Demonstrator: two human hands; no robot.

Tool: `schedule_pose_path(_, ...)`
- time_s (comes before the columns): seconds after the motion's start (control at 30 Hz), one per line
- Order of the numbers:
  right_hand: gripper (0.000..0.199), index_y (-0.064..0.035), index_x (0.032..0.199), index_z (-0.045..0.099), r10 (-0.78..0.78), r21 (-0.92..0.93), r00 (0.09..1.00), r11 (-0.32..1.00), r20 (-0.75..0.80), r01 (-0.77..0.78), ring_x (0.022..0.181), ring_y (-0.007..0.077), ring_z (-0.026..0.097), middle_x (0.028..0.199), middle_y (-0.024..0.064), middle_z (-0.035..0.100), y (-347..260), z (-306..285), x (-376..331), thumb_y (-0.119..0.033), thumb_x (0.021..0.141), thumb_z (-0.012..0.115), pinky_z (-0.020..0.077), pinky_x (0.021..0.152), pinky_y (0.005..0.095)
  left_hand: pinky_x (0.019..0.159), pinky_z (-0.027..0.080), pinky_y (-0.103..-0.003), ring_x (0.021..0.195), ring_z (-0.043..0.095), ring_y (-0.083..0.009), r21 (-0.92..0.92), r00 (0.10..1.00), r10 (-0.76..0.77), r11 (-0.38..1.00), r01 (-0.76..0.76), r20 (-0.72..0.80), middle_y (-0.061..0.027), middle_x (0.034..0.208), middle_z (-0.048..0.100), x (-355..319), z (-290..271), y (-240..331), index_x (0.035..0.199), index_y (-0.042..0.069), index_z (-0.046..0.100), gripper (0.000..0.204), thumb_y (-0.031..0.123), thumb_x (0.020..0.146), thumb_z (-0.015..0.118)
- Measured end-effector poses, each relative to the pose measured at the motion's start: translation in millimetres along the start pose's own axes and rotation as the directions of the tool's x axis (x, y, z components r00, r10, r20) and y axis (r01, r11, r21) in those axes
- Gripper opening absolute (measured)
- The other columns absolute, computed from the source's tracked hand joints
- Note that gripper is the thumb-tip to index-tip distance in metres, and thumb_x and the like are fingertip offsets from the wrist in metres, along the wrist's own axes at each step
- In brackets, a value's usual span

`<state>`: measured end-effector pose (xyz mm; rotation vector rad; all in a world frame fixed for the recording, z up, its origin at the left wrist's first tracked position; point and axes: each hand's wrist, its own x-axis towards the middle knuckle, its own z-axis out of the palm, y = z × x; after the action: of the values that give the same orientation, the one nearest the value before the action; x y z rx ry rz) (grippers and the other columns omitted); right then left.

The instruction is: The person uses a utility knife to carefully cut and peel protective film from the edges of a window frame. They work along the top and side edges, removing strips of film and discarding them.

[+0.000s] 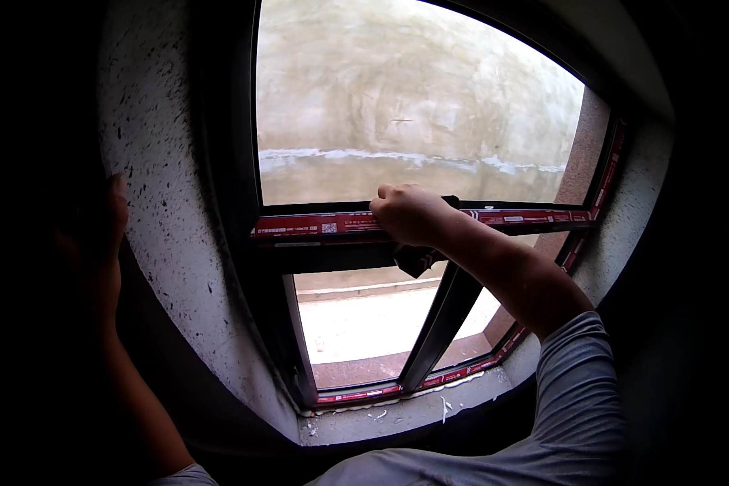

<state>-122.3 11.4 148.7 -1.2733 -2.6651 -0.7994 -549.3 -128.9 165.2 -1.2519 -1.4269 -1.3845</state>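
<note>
My right hand (pixel 409 214) is closed at the middle crossbar (pixel 316 224) of a dark window frame, which has red printed protective film along it. Below the hand hangs a dark piece with pale chevron marks (pixel 417 259); another dark end shows past the wrist. Whether these are one thing in my fist, I cannot make out. At the far left, my left hand (pixel 109 223) is raised beside the edge of the speckled wall (pixel 166 162). Deep shadow hides most of its fingers, and anything in them.
Above the crossbar is a large pane (pixel 413 97), with a stained wall behind it. Two smaller openings lie below, split by a dark upright (pixel 433 324). Pale scraps lie on the sill (pixel 356 425). Red film also runs down the right side of the frame.
</note>
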Motion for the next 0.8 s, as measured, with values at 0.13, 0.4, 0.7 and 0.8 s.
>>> schedule_pose_path(0.13,0.017,0.0003,0.097,0.069,-0.035,-0.167,0.995,0.985,0.098,0.051,0.095,0.0355,0.072,0.103,0.0203,0.068,-6.9,-3.5,10.0,-0.008,0.083,0.068,0.0595,0.080,0.0418,0.075,0.057,-0.035,0.101,0.065,-0.0261,0.060,0.985,0.111,0.993,-0.104,-0.129,-0.0173,0.117,0.062,0.5,0.0,4.5,0.143,0.001,0.046,0.094,0.072,0.085,0.065)
schedule_pose_path(0.4,0.018,-0.0028,0.095,0.069,0.007,0.038,0.999,0.999,0.044,-0.009,0.085,0.0337,0.071,0.101,0.0173,0.067,6.7,2.6,13.0,-0.017,0.084,0.068,0.0571,0.075,0.0427,0.072,0.057,-0.033,0.096,0.066,-0.0248,-0.060,0.998,0.055,0.997,-0.058,-0.041,-0.0157,0.111,0.064,3.3,-6.6,17.5,0.140,0.001,0.049,0.091,0.070,0.085,0.067)
schedule_pose_path(0.7,0.021,-0.0063,0.097,0.074,0.155,0.453,0.977,0.868,0.146,-0.205,0.087,0.0306,0.069,0.091,0.0140,0.070,19.5,-15.0,8.5,-0.021,0.083,0.069,0.0537,0.079,0.0426,0.074,0.058,-0.035,0.097,0.068,-0.0245,-0.118,0.999,0.020,0.993,-0.016,0.031,-0.0156,0.111,0.066,3.1,-8.1,11.1,0.143,0.000,0.045,0.095,0.071,0.085,0.066)
schedule_pose_path(0.8,0.018,-0.0073,0.093,0.072,0.087,0.350,0.995,0.932,0.053,-0.100,0.095,0.0302,0.067,0.101,0.0107,0.067,20.2,-2.6,-2.4,-0.024,0.088,0.068,0.0538,0.084,0.0423,0.070,0.058,-0.032,0.096,0.067,-0.0237,-0.084,0.991,0.065,0.994,-0.075,-0.119,-0.0154,0.109,0.066,0.9,-4.2,19.3,0.145,0.000,0.044,0.094,0.070,0.086,0.065)
